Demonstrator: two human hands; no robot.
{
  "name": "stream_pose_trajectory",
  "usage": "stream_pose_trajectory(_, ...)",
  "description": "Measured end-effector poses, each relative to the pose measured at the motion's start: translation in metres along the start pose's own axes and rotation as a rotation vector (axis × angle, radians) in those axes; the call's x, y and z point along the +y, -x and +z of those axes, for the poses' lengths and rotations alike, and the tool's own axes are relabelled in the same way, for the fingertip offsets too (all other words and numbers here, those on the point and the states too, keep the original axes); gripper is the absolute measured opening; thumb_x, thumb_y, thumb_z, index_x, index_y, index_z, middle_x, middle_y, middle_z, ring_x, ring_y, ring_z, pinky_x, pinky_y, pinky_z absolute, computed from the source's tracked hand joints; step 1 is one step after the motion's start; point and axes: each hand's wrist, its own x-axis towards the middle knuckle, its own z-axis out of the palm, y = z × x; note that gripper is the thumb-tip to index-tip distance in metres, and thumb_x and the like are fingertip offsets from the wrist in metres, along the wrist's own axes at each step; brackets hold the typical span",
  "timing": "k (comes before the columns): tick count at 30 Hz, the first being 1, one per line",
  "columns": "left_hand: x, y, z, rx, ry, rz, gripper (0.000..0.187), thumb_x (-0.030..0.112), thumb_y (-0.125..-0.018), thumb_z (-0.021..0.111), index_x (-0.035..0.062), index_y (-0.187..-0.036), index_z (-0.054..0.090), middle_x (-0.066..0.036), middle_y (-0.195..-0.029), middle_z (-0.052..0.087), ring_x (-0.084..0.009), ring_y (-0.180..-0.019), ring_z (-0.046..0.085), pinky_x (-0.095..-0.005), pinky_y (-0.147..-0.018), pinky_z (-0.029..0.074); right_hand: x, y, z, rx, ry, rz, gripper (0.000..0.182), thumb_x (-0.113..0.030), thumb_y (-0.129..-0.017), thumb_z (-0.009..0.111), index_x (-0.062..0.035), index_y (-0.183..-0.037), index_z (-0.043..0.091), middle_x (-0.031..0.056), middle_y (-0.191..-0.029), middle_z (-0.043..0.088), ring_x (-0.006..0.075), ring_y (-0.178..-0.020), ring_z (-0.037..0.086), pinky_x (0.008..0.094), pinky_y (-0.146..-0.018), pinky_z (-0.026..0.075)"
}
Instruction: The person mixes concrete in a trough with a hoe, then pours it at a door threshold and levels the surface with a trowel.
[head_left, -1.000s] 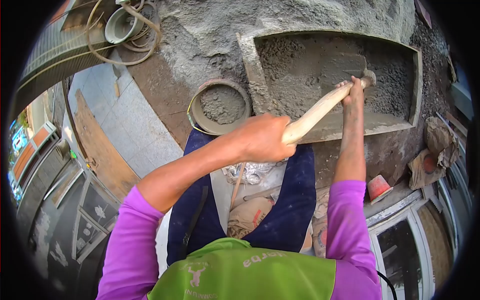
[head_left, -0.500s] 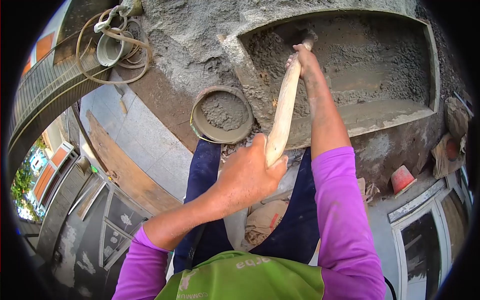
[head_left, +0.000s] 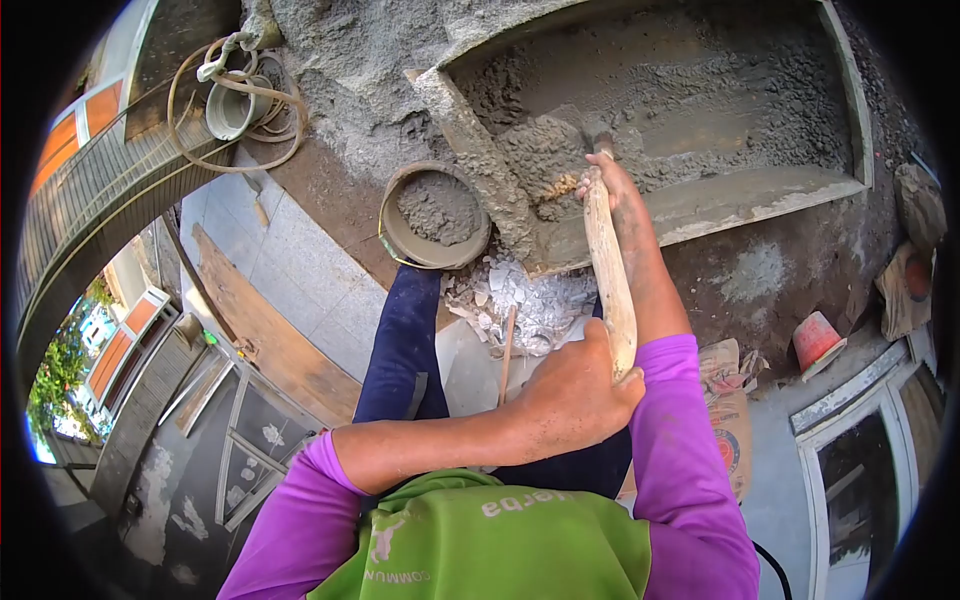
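Observation:
Both of my hands grip a pale wooden handle (head_left: pixel 612 270) that slants up toward a mixing trough (head_left: pixel 760 208). My left hand (head_left: pixel 580 390) is wrapped round the lower end, near my body. Farther up, my right hand (head_left: pixel 608 185) holds the handle near the tool's head, just over the trough's near edge. A metal socket (head_left: pixel 600 140) shows beyond that hand, its blade partly hidden by wet grey mortar (head_left: pixel 545 150). Left of the trough stands a round bucket (head_left: pixel 398 232) with grey mortar inside.
A hose (head_left: pixel 172 120) coils round a small bucket (head_left: pixel 232 112) at upper left. A wooden plank (head_left: pixel 265 320) lies on the tiles. White rubble (head_left: pixel 525 300) lies between my legs. At right are a red bucket (head_left: pixel 816 342), paper sacks (head_left: pixel 725 420) and a window frame (head_left: pixel 810 480).
The handle has swung more upright, and its lower end has moved right with my left hand. The tool's head has come nearer, with mortar gathered beside it. The view has shifted slightly.

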Motion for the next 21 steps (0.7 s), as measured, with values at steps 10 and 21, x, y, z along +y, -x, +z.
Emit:
stream_pose_trajectory(10, 0.032, 0.055, 0.011, -0.17, 0.053, 0.144, 0.05, 0.027, -0.091, 0.059, -0.0184, -0.103, 0.043, -0.035, -0.077, 0.063, -0.0446, -0.076, 0.07, -0.0482, -0.068, 0.056, -0.016, 0.087, -0.063, 0.027, -0.045, -0.124, 0.023, -0.02, -0.092, 0.063, -0.0101, -0.099, 0.045, 0.0047, -0.063, 0.048, 0.0164, -0.047, 0.047, 0.0324, -0.042, 0.047)
stream_pose_trajectory(21, -0.079, 0.242, -0.109, -0.302, 0.015, 0.282, 0.041, 0.025, -0.087, 0.066, -0.0059, -0.101, 0.043, -0.025, -0.065, 0.061, -0.0441, -0.061, 0.064, -0.0501, -0.056, 0.049, 0.078, 0.249, 0.066, 0.137, -0.057, -0.347, 0.026, -0.025, -0.092, 0.061, -0.0083, -0.082, 0.044, 0.0035, -0.066, 0.044, 0.0176, -0.055, 0.047, 0.0349, -0.052, 0.047)
